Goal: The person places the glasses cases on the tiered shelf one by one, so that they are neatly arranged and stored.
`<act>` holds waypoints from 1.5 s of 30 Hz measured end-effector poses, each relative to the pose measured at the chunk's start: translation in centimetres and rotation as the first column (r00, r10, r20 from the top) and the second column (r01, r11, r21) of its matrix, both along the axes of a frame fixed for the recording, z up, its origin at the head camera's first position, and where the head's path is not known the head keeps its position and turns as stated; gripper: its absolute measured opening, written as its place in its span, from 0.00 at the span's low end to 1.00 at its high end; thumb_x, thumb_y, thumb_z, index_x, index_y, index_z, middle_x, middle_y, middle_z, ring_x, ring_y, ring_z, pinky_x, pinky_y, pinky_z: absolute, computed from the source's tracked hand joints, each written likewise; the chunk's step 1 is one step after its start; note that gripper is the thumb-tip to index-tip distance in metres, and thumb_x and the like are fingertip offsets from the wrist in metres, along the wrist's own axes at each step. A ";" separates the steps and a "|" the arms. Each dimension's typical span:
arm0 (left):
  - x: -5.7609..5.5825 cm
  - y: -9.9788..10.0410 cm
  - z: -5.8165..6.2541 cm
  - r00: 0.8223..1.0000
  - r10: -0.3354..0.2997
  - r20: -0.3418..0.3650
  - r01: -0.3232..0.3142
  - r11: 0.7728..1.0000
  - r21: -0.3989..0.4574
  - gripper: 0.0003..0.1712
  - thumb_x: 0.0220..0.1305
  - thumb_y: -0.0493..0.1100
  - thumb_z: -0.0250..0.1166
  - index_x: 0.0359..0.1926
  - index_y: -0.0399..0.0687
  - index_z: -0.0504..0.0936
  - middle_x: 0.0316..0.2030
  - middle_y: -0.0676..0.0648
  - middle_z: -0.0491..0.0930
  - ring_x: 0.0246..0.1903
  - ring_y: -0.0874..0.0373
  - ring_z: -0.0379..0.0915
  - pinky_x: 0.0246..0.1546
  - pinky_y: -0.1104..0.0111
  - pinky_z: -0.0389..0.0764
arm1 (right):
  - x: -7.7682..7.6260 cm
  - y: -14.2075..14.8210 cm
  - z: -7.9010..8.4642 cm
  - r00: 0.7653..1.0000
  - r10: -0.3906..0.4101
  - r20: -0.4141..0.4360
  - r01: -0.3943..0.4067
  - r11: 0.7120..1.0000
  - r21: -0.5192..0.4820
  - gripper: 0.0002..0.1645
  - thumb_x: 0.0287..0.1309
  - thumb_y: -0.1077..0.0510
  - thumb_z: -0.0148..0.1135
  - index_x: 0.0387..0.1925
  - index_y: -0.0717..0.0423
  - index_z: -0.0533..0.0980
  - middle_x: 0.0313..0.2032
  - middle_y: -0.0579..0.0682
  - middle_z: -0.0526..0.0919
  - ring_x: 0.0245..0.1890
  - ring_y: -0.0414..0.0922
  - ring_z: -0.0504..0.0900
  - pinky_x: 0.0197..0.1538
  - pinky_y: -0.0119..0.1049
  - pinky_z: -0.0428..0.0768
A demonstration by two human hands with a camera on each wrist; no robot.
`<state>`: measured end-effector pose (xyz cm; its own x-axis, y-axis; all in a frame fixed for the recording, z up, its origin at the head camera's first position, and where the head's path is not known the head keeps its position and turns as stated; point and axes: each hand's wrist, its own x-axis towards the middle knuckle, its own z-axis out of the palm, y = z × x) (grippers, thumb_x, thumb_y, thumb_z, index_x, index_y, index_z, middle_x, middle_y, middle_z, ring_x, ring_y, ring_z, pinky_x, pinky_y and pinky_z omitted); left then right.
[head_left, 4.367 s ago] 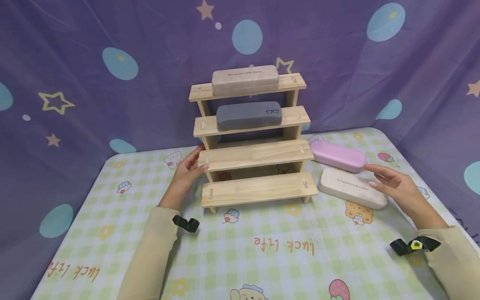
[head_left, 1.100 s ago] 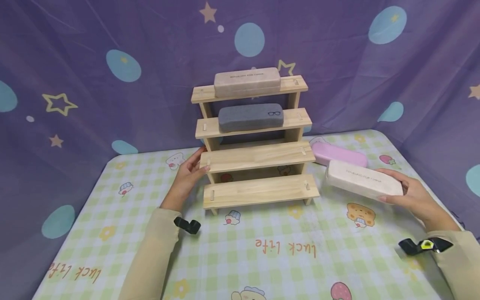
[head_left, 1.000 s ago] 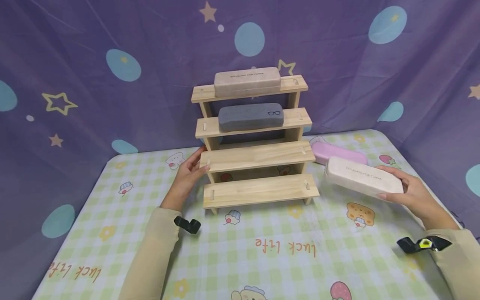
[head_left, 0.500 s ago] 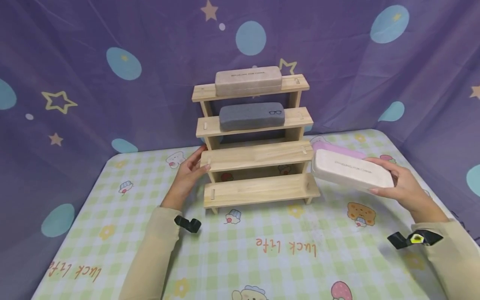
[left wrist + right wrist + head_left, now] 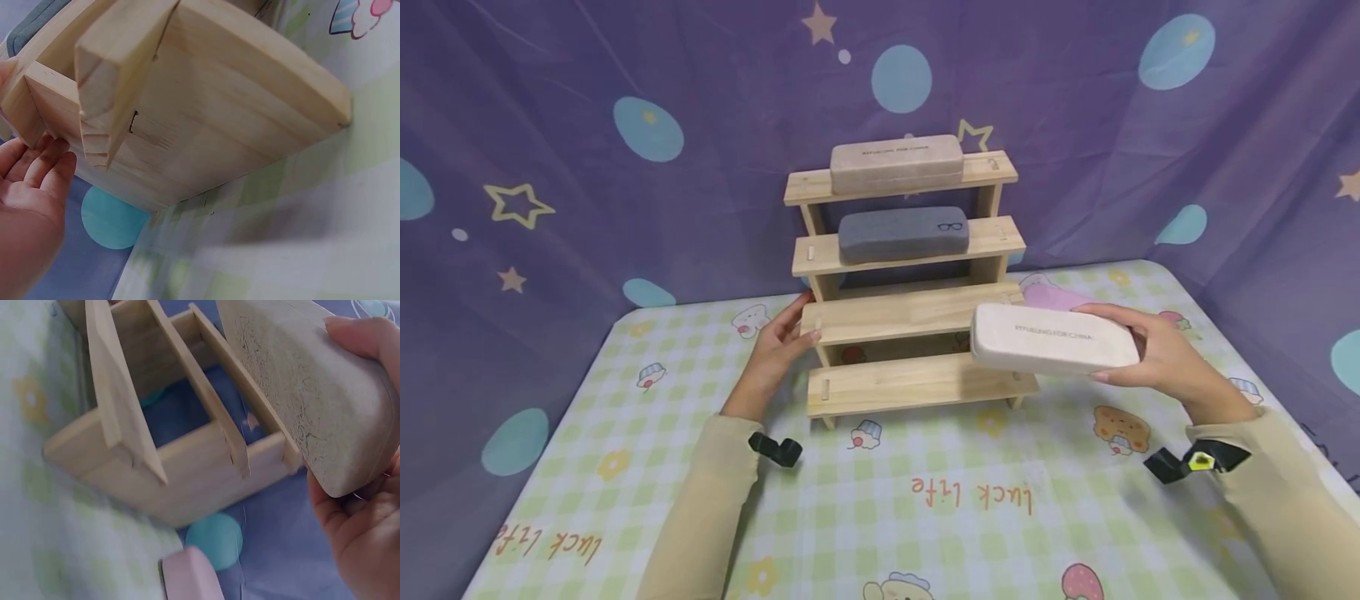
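A cream glasses case (image 5: 1052, 340) with dark lettering is held in my right hand (image 5: 1157, 354), thumb at the front and fingers behind. It hangs tilted above the right end of the lowest step of a wooden stepped rack (image 5: 917, 385). In the right wrist view the case's underside (image 5: 294, 394) shows, apart from the boards. My left hand (image 5: 771, 354) holds the rack's left side at the third board from the top, thumb on its front edge; the fingers (image 5: 53, 165) reach behind. A grey-blue glasses case (image 5: 902, 235) and a beige glasses case (image 5: 897, 163) stand on the two upper boards.
A pink glasses case (image 5: 1051, 296) lies on the table right of the rack, partly hidden by the cream case. A checked cloth (image 5: 850, 533) covers the table. Close behind the rack hangs a purple curtain (image 5: 722, 167).
My right hand has gripped the cream case, lifted it off the cloth and carried it left, over the rack's lower right end. The left hand keeps its hold on the rack.
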<state>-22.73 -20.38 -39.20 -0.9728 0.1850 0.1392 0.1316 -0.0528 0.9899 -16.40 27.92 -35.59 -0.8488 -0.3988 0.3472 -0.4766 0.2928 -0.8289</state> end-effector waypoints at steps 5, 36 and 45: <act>0.0 0.0 0.0 1.000 0.004 0.008 -0.004 1.000 -0.006 0.39 0.60 0.27 0.56 0.71 0.36 0.53 0.69 0.36 0.56 0.62 0.55 0.62 0.54 0.78 0.72 | -1.0 -1.5 0.6 0.999 0.033 -0.009 -0.033 0.999 -0.001 0.45 0.32 0.77 0.71 0.60 0.64 0.70 0.45 0.38 0.79 0.38 0.35 0.76 0.37 0.23 0.78; 0.2 -0.1 0.1 1.000 -0.006 0.011 0.006 1.000 -0.018 0.39 0.60 0.28 0.57 0.71 0.38 0.53 0.69 0.39 0.56 0.65 0.48 0.58 0.54 0.77 0.72 | -8.0 -10.1 2.5 0.988 0.122 0.089 -0.124 0.992 0.016 0.44 0.34 0.68 0.76 0.60 0.58 0.71 0.48 0.53 0.79 0.37 0.42 0.78 0.38 0.30 0.79; 0.2 -0.1 0.1 1.000 -0.006 0.011 0.007 1.000 -0.015 0.39 0.61 0.28 0.57 0.71 0.37 0.52 0.70 0.39 0.56 0.66 0.47 0.56 0.54 0.77 0.72 | -8.8 -11.6 2.7 0.980 0.155 0.123 -0.157 0.988 0.003 0.44 0.34 0.68 0.76 0.59 0.56 0.72 0.48 0.54 0.78 0.39 0.44 0.77 0.40 0.31 0.77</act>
